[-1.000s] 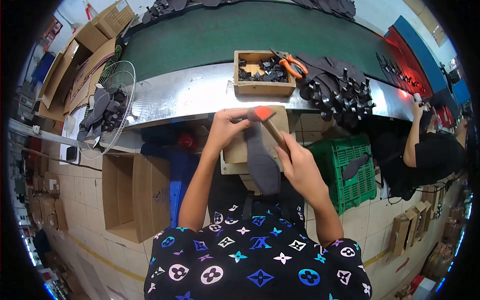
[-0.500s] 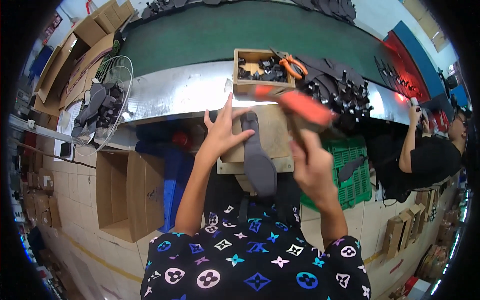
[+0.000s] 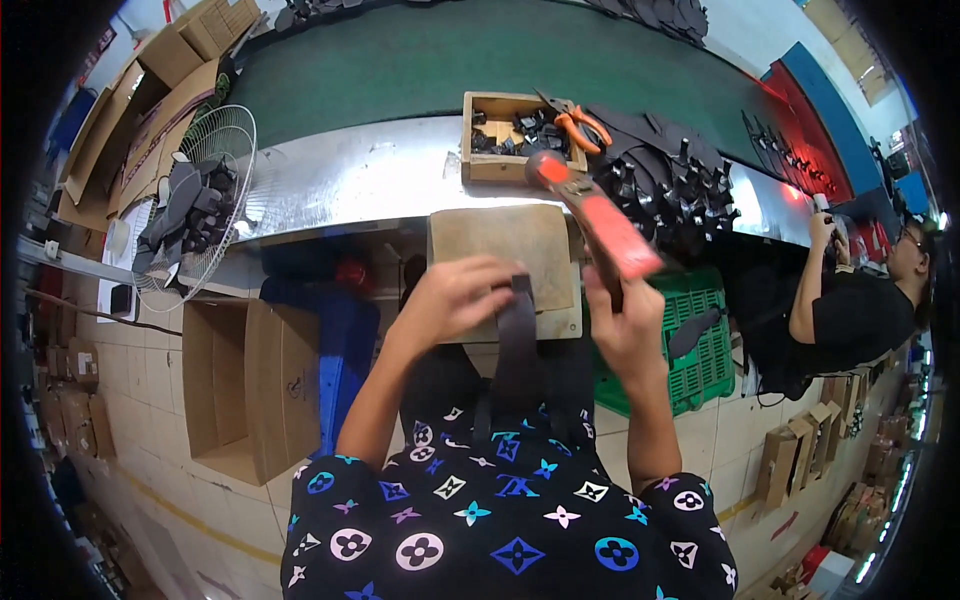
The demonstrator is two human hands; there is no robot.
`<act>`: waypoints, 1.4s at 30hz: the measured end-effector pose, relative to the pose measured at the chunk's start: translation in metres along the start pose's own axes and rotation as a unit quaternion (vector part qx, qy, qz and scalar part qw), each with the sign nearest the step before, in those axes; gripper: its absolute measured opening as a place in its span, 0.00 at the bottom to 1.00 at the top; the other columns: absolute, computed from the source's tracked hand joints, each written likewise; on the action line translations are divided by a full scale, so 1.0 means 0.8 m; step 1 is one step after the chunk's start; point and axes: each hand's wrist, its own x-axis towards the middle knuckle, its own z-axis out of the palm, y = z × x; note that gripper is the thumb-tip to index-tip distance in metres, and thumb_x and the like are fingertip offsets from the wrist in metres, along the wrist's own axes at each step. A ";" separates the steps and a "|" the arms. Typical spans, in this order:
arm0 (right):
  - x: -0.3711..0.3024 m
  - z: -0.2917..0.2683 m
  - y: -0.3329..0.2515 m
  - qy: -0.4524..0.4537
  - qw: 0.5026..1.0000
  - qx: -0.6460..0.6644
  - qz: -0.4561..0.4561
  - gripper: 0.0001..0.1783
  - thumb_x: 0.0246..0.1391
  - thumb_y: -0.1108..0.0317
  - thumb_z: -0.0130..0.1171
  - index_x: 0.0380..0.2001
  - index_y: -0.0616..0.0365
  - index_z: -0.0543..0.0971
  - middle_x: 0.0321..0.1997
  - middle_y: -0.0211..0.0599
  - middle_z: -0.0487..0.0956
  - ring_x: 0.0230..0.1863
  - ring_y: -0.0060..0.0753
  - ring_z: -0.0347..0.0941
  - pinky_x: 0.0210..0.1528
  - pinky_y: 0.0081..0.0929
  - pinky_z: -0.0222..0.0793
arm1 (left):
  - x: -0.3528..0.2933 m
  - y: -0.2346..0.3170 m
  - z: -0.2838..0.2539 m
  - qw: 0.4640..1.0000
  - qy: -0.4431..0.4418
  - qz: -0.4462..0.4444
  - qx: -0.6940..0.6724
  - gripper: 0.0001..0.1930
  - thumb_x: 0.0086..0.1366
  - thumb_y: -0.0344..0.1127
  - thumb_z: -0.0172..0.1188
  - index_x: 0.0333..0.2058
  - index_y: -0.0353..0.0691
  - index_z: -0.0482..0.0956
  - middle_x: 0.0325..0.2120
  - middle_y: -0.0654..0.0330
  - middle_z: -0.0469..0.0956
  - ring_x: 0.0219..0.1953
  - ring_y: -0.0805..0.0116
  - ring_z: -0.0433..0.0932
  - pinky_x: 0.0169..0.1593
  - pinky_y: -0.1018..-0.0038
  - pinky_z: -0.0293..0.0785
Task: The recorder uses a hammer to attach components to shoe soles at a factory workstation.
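Observation:
My left hand pinches the narrow end of a dark grey shoe insole, tilted on the near side of a worn wooden block. The insole's wide end hangs down toward my lap, and its surface is blurred. To the right of the block, my right hand grips a hammer with red parts. Its rounded head is raised toward the bench, apart from both block and insole.
On the metal bench stands a wooden tray of small black pieces with orange-handled pliers. Dark insoles and clips pile beside it. A green crate, a cardboard box and a wire fan guard flank me. A co-worker sits right.
The insole has come off the block's top toward me, with my left hand now pinching its narrow end. The hammer has tipped more upright and moved slightly nearer.

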 end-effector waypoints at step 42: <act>-0.040 0.006 -0.005 -0.172 0.903 0.394 0.010 0.16 0.57 0.62 0.59 0.40 0.61 0.85 0.46 0.43 0.85 0.55 0.46 0.80 0.68 0.51 0.53 | -0.025 0.135 0.040 0.935 -0.143 -0.190 -0.264 0.17 0.73 0.37 0.46 0.49 0.27 0.72 0.45 0.41 0.76 0.49 0.46 0.75 0.53 0.62 0.70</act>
